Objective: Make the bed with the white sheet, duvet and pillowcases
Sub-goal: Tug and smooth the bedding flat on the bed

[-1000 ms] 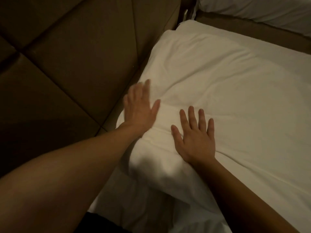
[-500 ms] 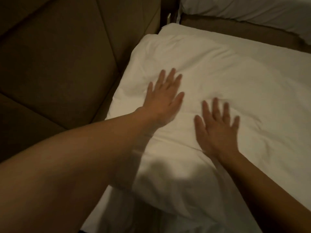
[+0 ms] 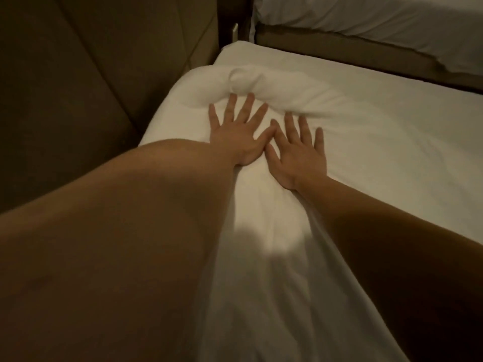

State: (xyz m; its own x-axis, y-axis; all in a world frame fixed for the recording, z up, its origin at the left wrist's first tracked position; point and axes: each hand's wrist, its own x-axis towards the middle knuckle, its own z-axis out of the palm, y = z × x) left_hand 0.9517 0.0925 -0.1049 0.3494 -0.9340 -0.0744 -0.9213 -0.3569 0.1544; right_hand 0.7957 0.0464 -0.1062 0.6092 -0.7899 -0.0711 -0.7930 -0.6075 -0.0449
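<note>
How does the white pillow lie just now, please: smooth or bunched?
Partly bunched: the pillow puffs up beyond both flat hands, left hand, right hand.

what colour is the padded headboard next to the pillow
Brown, plain, with stitched panel seams; the headboard shows only in the head view.

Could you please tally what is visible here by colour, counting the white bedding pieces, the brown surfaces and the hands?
White bedding: 3, the pillow, the sheet beneath it, and the neighbouring bed's bedding.
Brown surfaces: 2, the padded headboard and the neighbouring bed's base.
Hands: 2, left hand and right hand, both flat.
Total: 7.
</note>
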